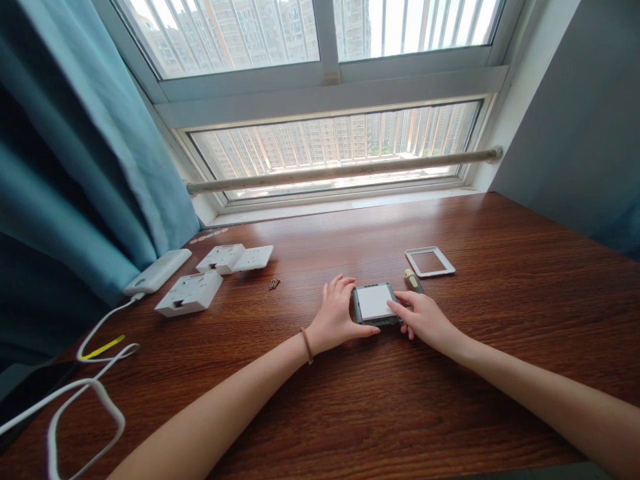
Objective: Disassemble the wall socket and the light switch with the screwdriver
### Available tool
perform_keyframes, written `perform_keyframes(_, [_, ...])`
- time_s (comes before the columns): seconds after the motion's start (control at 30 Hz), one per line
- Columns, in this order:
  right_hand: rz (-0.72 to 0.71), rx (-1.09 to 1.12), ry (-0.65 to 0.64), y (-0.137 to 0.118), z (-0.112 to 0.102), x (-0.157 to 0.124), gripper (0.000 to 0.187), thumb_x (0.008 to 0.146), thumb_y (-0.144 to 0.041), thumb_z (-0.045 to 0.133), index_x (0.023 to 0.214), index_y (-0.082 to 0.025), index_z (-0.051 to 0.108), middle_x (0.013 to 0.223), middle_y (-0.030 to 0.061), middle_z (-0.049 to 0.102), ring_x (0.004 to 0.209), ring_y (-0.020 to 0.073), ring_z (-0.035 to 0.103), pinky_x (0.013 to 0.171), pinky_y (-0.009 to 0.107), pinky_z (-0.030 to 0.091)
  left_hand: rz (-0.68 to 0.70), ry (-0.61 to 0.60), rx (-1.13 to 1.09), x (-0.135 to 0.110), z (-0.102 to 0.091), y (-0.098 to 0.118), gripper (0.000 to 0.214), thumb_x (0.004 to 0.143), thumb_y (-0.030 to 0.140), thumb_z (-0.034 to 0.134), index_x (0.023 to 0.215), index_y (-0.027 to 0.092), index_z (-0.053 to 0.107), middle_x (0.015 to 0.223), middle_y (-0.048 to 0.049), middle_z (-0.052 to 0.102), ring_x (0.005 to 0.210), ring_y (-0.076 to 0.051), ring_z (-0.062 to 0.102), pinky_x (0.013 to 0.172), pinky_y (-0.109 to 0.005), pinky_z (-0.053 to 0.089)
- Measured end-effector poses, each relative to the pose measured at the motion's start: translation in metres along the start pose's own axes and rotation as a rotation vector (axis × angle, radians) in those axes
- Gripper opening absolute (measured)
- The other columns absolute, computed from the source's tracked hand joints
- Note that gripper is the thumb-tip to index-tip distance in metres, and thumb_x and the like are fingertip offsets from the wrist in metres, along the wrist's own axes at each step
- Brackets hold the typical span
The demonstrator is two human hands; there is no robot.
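Observation:
A wall switch point(375, 302) with a white rocker plate in a dark grey frame is between my two hands near the middle of the table. My left hand point(336, 313) spans its left side, fingers at the far corner and thumb along the near edge. At the right edge, my right hand point(423, 317) grips it, one finger lying over the white plate. Just beyond the right hand is a screwdriver point(413, 281) with a yellow and dark handle, partly hidden by that hand. Behind it lies a white square cover frame point(431, 262).
Several small screws point(274, 284) lie left of my hands. Farther left are white mounting boxes point(190, 293), a white switch plate point(255, 258) and a white power bank point(157, 272) with a looping white cable point(113, 407). A window and its rail point(345, 172) border the wooden table's far side.

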State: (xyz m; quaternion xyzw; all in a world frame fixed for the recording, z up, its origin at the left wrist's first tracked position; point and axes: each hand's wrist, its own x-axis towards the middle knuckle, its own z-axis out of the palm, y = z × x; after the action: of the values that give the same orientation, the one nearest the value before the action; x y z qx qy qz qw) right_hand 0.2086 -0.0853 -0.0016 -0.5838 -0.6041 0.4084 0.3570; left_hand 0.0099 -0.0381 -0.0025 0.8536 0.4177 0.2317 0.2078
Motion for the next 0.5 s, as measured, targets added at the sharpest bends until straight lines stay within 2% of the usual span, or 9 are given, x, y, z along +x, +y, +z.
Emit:
perform_keyframes(0.23, [0.021,-0.003,-0.021,-0.009,-0.002,-0.002,0.034,0.081,-0.043,0.047,0.086,-0.013,0.060,0.047,-0.0029,0.054,0.033,0.0102,0.051,0.029,0.017,0.039,0.006,-0.025,0.010,0.000,-0.001,0.001,0.092,0.047,0.063,0.071,0.120,0.014,0.046,0.131,-0.0204,0.040,0.129,-0.040,0.022,0.104,-0.062,0.014])
perform_keyframes(0.5, [0.043,-0.025,-0.023,-0.007,-0.006,-0.001,0.036,0.083,-0.045,0.043,0.082,-0.014,0.060,0.042,-0.0039,0.052,0.030,0.0096,0.048,0.033,0.018,0.037,0.003,-0.040,0.000,-0.001,-0.001,-0.001,0.099,0.046,0.064,0.070,0.126,0.014,0.041,0.135,-0.0210,0.036,0.131,-0.041,0.018,0.104,-0.062,0.013])
